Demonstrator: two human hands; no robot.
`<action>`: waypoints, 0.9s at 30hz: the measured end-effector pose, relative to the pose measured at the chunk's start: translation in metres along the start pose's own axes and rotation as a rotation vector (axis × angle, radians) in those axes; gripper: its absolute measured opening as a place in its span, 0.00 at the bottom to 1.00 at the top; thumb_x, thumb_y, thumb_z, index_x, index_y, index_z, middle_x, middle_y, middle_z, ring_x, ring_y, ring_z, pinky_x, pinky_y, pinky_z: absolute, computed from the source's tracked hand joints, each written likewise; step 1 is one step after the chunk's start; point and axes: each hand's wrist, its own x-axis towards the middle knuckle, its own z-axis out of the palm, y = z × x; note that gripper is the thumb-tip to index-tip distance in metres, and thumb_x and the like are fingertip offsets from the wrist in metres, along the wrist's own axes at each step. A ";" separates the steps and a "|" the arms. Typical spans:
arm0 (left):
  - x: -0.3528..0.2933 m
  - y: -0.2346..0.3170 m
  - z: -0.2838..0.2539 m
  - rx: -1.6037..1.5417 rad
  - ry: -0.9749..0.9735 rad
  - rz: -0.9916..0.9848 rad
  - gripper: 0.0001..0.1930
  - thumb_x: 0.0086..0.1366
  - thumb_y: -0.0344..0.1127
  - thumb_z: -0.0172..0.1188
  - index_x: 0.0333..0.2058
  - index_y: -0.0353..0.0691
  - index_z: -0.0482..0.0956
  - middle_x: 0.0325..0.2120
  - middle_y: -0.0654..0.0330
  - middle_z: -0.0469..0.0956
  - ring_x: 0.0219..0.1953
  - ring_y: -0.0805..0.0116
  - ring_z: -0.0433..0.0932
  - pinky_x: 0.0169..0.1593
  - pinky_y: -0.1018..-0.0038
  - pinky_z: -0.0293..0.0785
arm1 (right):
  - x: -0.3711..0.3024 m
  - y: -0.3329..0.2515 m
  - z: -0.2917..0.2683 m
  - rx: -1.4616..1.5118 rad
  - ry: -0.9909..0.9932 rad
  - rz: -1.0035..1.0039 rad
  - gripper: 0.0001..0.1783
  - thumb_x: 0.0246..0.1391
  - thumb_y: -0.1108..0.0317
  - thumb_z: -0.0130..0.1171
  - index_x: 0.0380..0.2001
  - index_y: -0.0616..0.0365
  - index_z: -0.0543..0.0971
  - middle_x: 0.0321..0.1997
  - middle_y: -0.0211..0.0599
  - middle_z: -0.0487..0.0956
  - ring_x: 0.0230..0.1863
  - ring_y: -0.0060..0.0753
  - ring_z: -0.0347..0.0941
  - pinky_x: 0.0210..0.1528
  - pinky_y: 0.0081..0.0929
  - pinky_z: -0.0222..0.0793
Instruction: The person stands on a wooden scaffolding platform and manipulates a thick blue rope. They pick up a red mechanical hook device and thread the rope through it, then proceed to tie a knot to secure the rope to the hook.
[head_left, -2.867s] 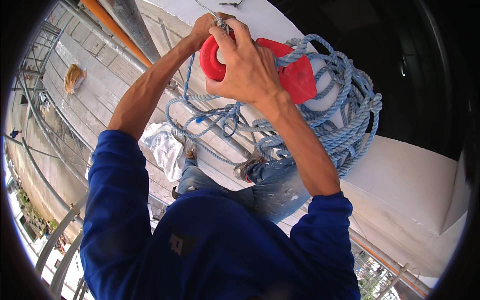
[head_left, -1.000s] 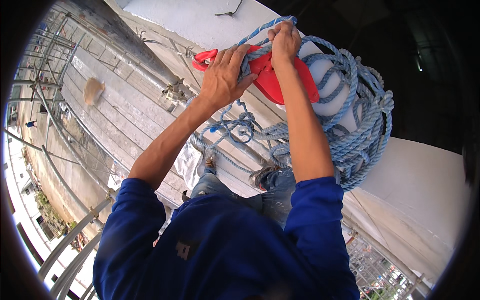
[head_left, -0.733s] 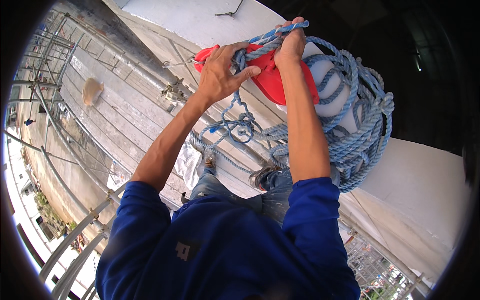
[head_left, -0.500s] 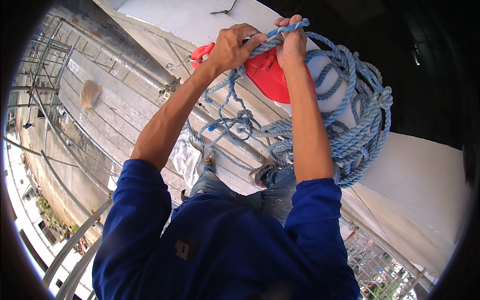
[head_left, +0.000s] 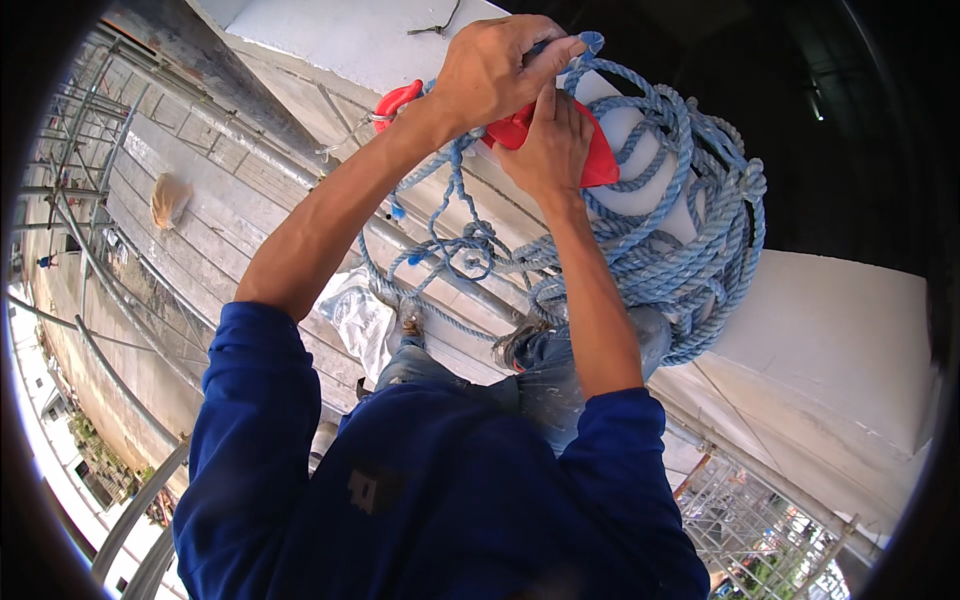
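My left hand [head_left: 505, 65] is closed around a blue rope, whose end [head_left: 592, 42] sticks out past my thumb. Just below it, my right hand [head_left: 552, 150] lies over a red pulley-like block [head_left: 600, 162], fingers bent and thumb against it. What is under the right fingers is partly hidden. A red hook [head_left: 398, 103] with a metal ring shows left of the block. To the right, a big coil of light-blue rope [head_left: 700, 260] is heaped on the white ledge. Thinner knotted strands [head_left: 470, 250] hang below the hands.
The white ledge [head_left: 830, 340] runs diagonally, with a dark area beyond it. Scaffold planks [head_left: 240, 195] and metal tubes [head_left: 130, 270] lie to the left. A white plastic sack [head_left: 358, 318] sits by my feet, and a tan bag [head_left: 170, 200] rests farther along the planks.
My left hand has moved right and up along the rope, toward its end. My right hand has let go near the rope's end and dropped down and left onto the red block.
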 end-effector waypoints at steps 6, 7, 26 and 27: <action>-0.066 0.083 -0.045 -0.172 -0.223 -0.112 0.13 0.67 0.36 0.66 0.25 0.34 0.79 0.17 0.53 0.75 0.18 0.56 0.76 0.24 0.64 0.69 | 0.015 0.031 0.037 0.001 0.104 -0.018 0.57 0.42 0.53 0.76 0.70 0.67 0.57 0.60 0.53 0.75 0.64 0.52 0.69 0.62 0.52 0.56; -0.094 0.087 -0.046 -0.162 -0.274 -0.211 0.13 0.67 0.35 0.65 0.25 0.34 0.78 0.16 0.53 0.74 0.18 0.55 0.75 0.24 0.63 0.68 | 0.021 0.017 0.026 -0.046 0.050 0.051 0.58 0.42 0.52 0.76 0.70 0.67 0.57 0.60 0.53 0.75 0.64 0.52 0.69 0.62 0.53 0.56; -0.241 0.043 -0.068 -0.151 -0.522 -1.008 0.26 0.70 0.52 0.63 0.51 0.31 0.81 0.31 0.49 0.85 0.34 0.63 0.84 0.39 0.66 0.78 | 0.022 0.006 0.022 0.015 0.038 0.063 0.60 0.35 0.48 0.79 0.66 0.66 0.60 0.62 0.58 0.74 0.67 0.53 0.67 0.66 0.53 0.54; -0.244 0.024 -0.045 -0.179 -0.261 -0.952 0.30 0.69 0.53 0.64 0.53 0.27 0.78 0.34 0.46 0.85 0.38 0.61 0.85 0.42 0.66 0.79 | 0.026 0.007 0.022 0.005 0.052 0.049 0.60 0.35 0.47 0.80 0.66 0.66 0.61 0.62 0.59 0.74 0.67 0.54 0.67 0.66 0.52 0.54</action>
